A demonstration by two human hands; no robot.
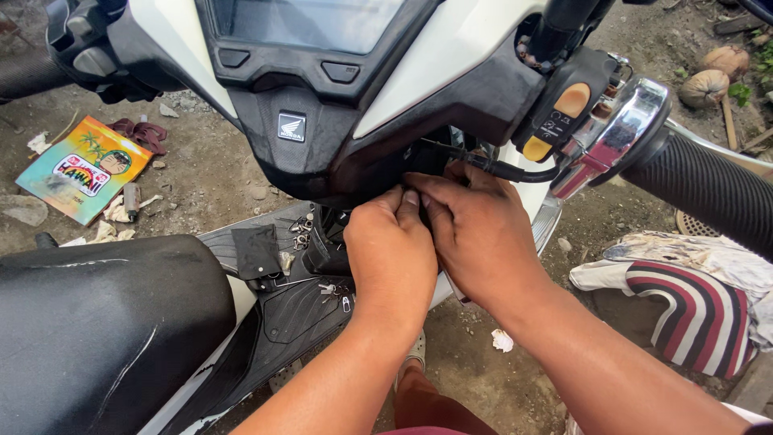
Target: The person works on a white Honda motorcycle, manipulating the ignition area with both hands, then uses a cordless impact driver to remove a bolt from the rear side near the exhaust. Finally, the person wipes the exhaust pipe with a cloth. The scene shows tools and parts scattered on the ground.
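A white and black scooter fills the view, its black handlebar cover point(322, 121) above my hands. My left hand point(390, 250) and my right hand point(475, 229) are pressed together just under that cover, fingertips reaching into a dark gap beside a black cable point(515, 171). Whatever the fingers touch inside the gap is hidden. The right handlebar grip point(708, 189) with its chrome end and a switch cluster with orange buttons point(564, 113) sits to the right of my hands.
The black seat point(97, 330) is at lower left. Small screws and metal bits point(302, 234) and a black flat piece point(256, 250) lie on the black footboard point(298, 310). A colourful packet point(80, 169) lies on the dirt, a striped cloth point(700, 310) at right.
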